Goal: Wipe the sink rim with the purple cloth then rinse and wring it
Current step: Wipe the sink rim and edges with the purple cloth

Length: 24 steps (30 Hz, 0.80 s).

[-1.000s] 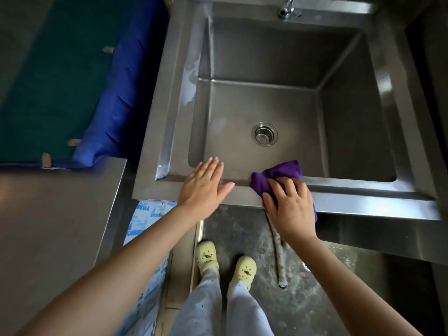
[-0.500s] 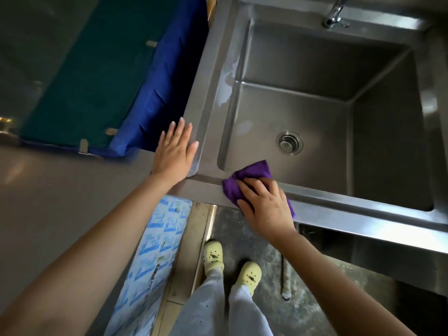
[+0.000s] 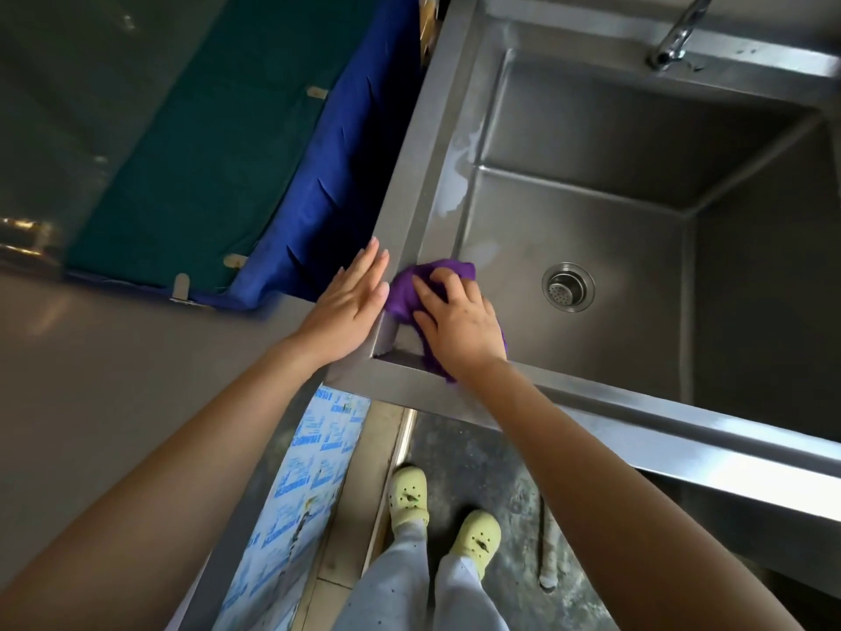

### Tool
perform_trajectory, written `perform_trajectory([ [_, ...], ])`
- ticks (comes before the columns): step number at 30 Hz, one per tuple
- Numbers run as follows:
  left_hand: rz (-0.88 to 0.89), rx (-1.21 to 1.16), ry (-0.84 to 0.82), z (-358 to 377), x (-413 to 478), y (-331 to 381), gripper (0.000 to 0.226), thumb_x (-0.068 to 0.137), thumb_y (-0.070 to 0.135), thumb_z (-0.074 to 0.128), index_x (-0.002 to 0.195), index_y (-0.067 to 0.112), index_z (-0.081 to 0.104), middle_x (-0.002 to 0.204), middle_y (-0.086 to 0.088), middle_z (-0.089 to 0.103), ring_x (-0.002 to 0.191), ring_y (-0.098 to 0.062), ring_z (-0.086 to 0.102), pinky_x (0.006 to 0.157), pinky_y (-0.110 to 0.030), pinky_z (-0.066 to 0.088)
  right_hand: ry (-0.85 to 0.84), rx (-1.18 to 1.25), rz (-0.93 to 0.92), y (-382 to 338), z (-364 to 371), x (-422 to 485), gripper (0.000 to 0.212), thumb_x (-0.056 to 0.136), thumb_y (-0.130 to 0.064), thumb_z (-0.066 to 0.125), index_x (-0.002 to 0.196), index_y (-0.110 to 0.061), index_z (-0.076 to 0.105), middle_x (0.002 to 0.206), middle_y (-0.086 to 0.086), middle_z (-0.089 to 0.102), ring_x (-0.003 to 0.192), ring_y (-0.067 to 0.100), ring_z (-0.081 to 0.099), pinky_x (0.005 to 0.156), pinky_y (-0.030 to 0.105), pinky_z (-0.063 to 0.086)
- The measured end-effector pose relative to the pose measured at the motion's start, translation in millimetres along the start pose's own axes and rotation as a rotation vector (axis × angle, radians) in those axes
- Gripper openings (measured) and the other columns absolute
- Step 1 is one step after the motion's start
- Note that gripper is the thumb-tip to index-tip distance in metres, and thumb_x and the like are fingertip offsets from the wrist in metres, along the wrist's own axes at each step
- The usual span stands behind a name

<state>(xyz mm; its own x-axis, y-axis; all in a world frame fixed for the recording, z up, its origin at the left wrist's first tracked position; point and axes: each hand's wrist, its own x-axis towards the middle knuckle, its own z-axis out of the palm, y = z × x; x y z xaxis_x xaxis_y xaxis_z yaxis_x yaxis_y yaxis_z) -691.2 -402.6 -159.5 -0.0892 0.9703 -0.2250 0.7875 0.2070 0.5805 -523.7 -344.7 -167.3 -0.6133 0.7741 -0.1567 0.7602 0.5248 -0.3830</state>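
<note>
Purple cloth (image 3: pixel 412 296): one, bunched, at the near-left corner of the sink rim (image 3: pixel 425 143). Its long axis runs diagonally, from the inner corner by the left rim edge down toward the front rim; the far end pokes out past the fingertips toward the basin, and a small tail shows at the wrist side on the front rim. Much of it is covered by the hand.

Right hand (image 3: pixel 459 330): one, palm down on the cloth, fingers curled and pressing it onto the corner rather than pinching it. Forearm comes in from the lower right, crossing the front rim.

Left hand (image 3: pixel 348 307): one, flat and open, fingers together and extended, resting on the outer edge of the corner, just beside the cloth; the fingertips point away along the left rim. It holds nothing. Forearm enters from the lower left.

Sink: one steel basin, one drain strainer (image 3: pixel 568 286) in the floor, one tap (image 3: pixel 676 34) at the far rim. Wet smears on the left inner wall.

Below: two pale yellow clogs (image 3: pixel 408 496) on the dark floor, with light trousers above them. Blue cloth (image 3: pixel 327 175) hangs left of the sink.
</note>
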Motion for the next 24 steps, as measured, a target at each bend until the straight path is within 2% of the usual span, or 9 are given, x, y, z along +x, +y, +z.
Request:
perform_trajectory([
  [3,0.013,0.147,0.010,4,3,-4,0.058,0.098,0.042,0.015,0.149,0.015,0.005,0.159,0.003,-0.009,0.144,-0.007,-0.009,0.118,-0.031,-0.005,0.048,0.023,0.065,2,-2,31,0.047,0.097,-0.037,0.035,0.143,-0.027,0.032,0.147,0.002,0.030,0.128,0.028,0.032,0.102,0.040,0.034],
  [5,0.019,0.261,0.033,7,3,-5,0.068,0.092,0.050,0.007,0.149,0.014,0.004,0.159,0.000,-0.008,0.143,-0.009,-0.011,0.118,-0.031,-0.006,0.056,0.040,0.078,4,-1,34,0.048,0.097,-0.037,0.035,0.144,-0.027,0.030,0.148,0.003,0.028,0.129,0.029,0.031,0.101,0.041,0.034],
  [9,0.035,0.358,0.120,14,4,-6,0.080,0.087,0.060,-0.006,0.148,0.011,0.011,0.156,-0.001,-0.002,0.143,-0.012,-0.005,0.117,-0.031,-0.005,0.027,0.076,0.000,6,6,9,0.050,0.097,-0.038,0.037,0.144,-0.027,0.030,0.152,0.003,0.026,0.131,0.030,0.029,0.105,0.043,0.037],
  [14,0.029,0.324,0.137,13,13,-3,0.086,0.083,0.063,-0.011,0.148,0.011,0.011,0.156,-0.002,-0.001,0.143,-0.012,-0.008,0.117,-0.030,-0.006,0.075,0.152,0.074,5,10,26,0.050,0.097,-0.037,0.039,0.145,-0.027,0.029,0.154,0.003,0.022,0.136,0.028,0.026,0.112,0.039,0.030],
  [17,0.022,0.302,0.132,8,24,2,0.090,0.081,0.067,-0.012,0.148,0.011,0.010,0.157,-0.001,-0.002,0.141,-0.009,-0.012,0.116,-0.027,-0.009,0.135,0.178,0.127,9,6,52,0.048,0.097,-0.034,0.039,0.144,-0.025,0.032,0.154,0.004,0.024,0.135,0.029,0.027,0.112,0.040,0.031],
  [21,-0.003,0.211,0.133,-2,57,12,0.080,0.083,0.058,-0.001,0.149,0.013,0.010,0.159,-0.004,0.002,0.144,-0.010,-0.008,0.115,-0.025,-0.010,0.206,0.228,0.144,19,-1,82,0.043,0.097,-0.028,0.043,0.139,-0.021,0.042,0.148,0.005,0.032,0.125,0.030,0.035,0.107,0.039,0.036],
  [24,-0.010,0.183,0.147,-10,83,15,0.067,0.094,0.051,0.008,0.149,0.013,0.009,0.159,-0.004,0.001,0.146,-0.013,-0.008,0.117,-0.028,-0.008,0.351,0.472,0.168,30,-4,87,0.037,0.095,-0.019,0.049,0.131,-0.012,0.053,0.139,0.011,0.043,0.121,0.029,0.043,0.108,0.026,0.030],
])
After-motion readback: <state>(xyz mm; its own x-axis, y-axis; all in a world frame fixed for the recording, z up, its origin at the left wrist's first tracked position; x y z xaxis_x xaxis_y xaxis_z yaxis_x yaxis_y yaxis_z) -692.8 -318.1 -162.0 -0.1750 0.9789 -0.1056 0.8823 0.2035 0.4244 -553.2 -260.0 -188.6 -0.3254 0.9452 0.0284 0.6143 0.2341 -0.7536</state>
